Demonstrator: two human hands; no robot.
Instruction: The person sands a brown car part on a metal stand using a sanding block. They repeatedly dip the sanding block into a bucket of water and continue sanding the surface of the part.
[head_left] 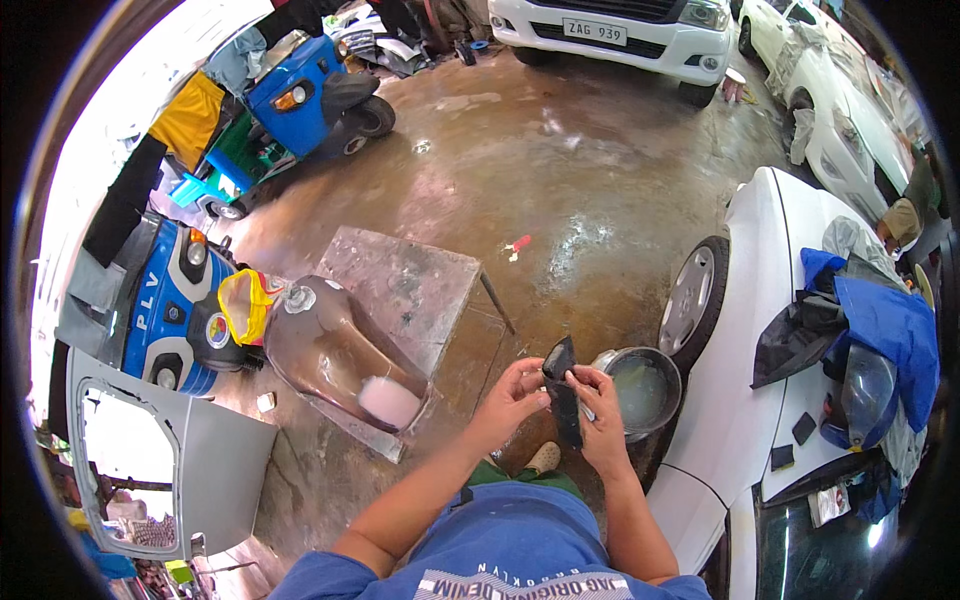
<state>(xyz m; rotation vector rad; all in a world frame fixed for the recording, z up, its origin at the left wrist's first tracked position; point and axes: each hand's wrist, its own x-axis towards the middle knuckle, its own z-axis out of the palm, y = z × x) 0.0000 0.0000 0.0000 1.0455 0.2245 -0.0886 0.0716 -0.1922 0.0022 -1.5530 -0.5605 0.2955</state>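
A dark folded sheet (566, 410), which looks like sandpaper, is held between my two hands in front of my body, a smaller dark piece at its top. My left hand (516, 398) grips it from the left and my right hand (598, 410) pinches it from the right. Just behind my right hand a bucket (645, 392) of cloudy liquid stands on the floor. To the left, a brown glossy fuel tank (330, 350) with a pale pink patch and a yellow wrapping (245, 300) at its far end lies on a worn table (395, 262).
A white car (735, 410), with tarps and a visor on it, borders my right. Blue three-wheelers (300, 100) and a detached grey door (210, 465) are at the left. More white vehicles (610, 50) stand behind, and a small red object (518, 243) lies on the floor.
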